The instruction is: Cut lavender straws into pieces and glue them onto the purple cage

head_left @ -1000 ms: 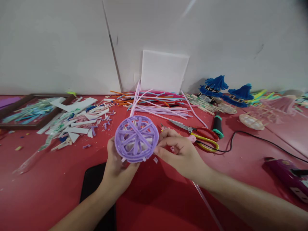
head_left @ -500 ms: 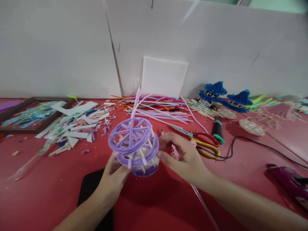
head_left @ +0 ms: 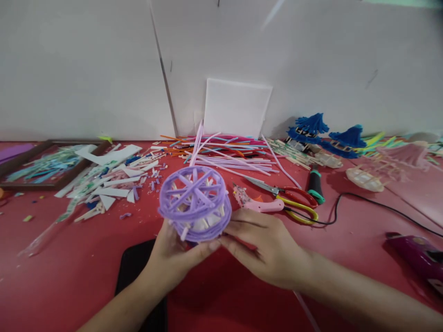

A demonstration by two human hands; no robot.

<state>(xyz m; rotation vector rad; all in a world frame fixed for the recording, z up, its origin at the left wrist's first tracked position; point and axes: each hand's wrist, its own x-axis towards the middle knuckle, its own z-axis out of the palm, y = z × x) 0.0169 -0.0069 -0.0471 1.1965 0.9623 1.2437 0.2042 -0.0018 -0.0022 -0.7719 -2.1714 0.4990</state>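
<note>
Between my hands is a small round frame (head_left: pixel 194 196) made of purple pipe cleaners and pale sticks, with a spoked, wheel-like top facing me. My left hand (head_left: pixel 175 256) wraps its left and lower side, the thumb lying across the front. On the lower right, the fingers of my right hand (head_left: pixel 270 242) pinch at its edge; the fingertips are partly hidden by the frame. A pink glue gun (head_left: pixel 265 205) with a clotted tip lies just beyond my right hand. Scissors (head_left: pixel 299 213) with red and yellow handles rest beside it.
Coloured pipe cleaners (head_left: pixel 235 161) lie along the wall under a white board (head_left: pixel 237 108). Paper scraps (head_left: pixel 114 193) and a brown frame (head_left: pixel 51 186) are on the left. Blue models (head_left: pixel 348 138), a green-black tool (head_left: pixel 314 184), a black cord (head_left: pixel 334 216) and a magenta device (head_left: pixel 413 258) are on the right.
My right hand has moved down and in to the frame's lower edge, uncovering the glue gun. The left thumb has come across the front, and the frame has tilted.
</note>
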